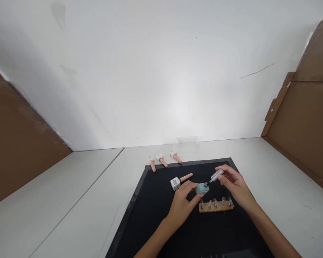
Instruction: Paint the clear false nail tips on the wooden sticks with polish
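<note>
My left hand [183, 200] grips a small pale teal nail polish bottle [201, 188] between thumb and fingers, tilted with its dark neck toward the right. In my right hand [233, 182] is the silvery nail polish cap [216, 175], pinched by thumb and fingers. Its thin brush end points down-left at the bottle's mouth; whether the tip is inside I cannot tell. Just below the bottle lies a tan strip [215, 207] bearing several clear nail tips [216, 202]. Left of my left hand lies a white bottle [175, 183] with a pink cap and a purple mark.
Three more white bottles with pink caps [152, 165] [163, 162] [177, 158] lie along the far edge of the black mat [150, 215]. A white wall [161, 71] rises behind the white table [91, 193]. Brown cardboard panels [304, 118] stand at both sides.
</note>
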A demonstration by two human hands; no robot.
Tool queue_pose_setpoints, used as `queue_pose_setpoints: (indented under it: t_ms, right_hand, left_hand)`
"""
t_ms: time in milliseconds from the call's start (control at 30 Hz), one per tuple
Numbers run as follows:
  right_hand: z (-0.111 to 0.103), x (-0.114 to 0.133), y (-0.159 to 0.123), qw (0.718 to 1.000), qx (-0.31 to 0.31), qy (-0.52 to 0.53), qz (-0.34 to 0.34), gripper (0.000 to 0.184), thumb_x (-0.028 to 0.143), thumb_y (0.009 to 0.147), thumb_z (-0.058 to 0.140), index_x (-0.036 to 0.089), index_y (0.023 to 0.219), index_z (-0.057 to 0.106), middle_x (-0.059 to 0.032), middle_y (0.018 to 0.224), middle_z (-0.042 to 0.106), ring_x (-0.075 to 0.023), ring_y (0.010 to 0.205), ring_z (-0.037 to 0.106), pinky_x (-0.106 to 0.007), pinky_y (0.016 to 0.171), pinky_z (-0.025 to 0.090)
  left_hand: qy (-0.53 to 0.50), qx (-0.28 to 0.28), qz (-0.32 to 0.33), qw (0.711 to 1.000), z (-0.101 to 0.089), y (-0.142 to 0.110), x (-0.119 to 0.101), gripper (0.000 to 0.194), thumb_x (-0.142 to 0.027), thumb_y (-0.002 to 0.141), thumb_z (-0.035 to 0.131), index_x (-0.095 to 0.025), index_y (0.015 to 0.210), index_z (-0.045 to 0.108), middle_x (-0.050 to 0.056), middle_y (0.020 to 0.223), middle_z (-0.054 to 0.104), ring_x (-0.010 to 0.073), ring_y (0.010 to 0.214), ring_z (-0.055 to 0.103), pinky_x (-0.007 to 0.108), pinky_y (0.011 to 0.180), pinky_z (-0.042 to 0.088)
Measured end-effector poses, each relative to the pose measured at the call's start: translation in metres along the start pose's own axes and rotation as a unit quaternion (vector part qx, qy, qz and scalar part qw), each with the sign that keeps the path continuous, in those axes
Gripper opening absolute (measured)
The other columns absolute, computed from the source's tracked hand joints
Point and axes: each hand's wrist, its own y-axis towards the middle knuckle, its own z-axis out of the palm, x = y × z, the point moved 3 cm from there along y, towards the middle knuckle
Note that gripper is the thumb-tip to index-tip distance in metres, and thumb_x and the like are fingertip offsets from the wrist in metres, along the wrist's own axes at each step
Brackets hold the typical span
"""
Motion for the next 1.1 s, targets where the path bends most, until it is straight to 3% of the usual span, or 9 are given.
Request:
queue_pose_setpoints:
  t_ms: [400,1100]
  right_hand:
    - [0.0028,-0.0009,-0.0009,1.0,0.02,0.005,-0.014,0.021,0.043,0.082,0.063,0.024,0.09,0.067,-0.0026,0.081,0.058,-0.0188,0.074,0.059,-0.03,0.065,0.05]
    - [0.0021,0.0019,-0.0011,0.999,0.011,-0.012,-0.038,0.014,0.036,0.083,0.061,0.024,0.089,0.067,-0.0024,0.081,0.057,-0.0171,0.067,0.057,-0.029,0.06,0.047]
  left_hand:
    - [0.031,0.012,0.037,0.999,0.0028,-0.0021,0.0011,0.019,-0.032,0.085,0.057,-0.017,0.086,0.067,0.006,0.075,0.066,0.0191,0.07,0.061,0.031,0.064,0.052]
    - [0.048,0.017,0.053,0.997,0.0034,-0.0035,0.0015,0.014,-0.026,0.084,0.057,-0.016,0.088,0.066,0.006,0.076,0.066,0.019,0.07,0.062,0.03,0.063,0.053]
